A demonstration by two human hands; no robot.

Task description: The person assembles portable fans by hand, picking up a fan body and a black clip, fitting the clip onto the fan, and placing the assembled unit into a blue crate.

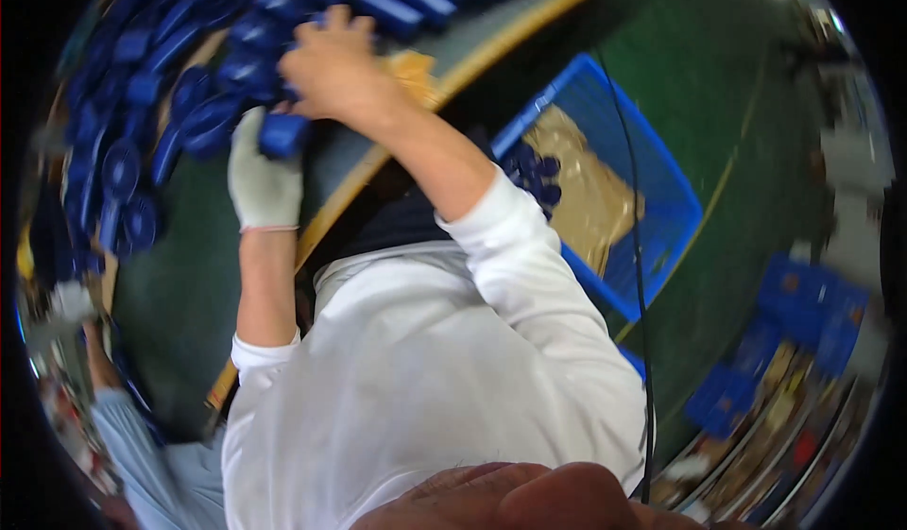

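Above the table (472,43), hands (329,72), glossy rounded blue pieces (208,128)

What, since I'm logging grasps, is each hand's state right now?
Left hand: white-gloved, holding a blue part.
Right hand: bare, fingers spread among the blue pieces; whether it grips one cannot be told.

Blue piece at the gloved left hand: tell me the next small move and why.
Perhaps steady the blue piece with the left hand: it sits right at that hand, while the right hand, fingers spread, reaches over the blue parts.
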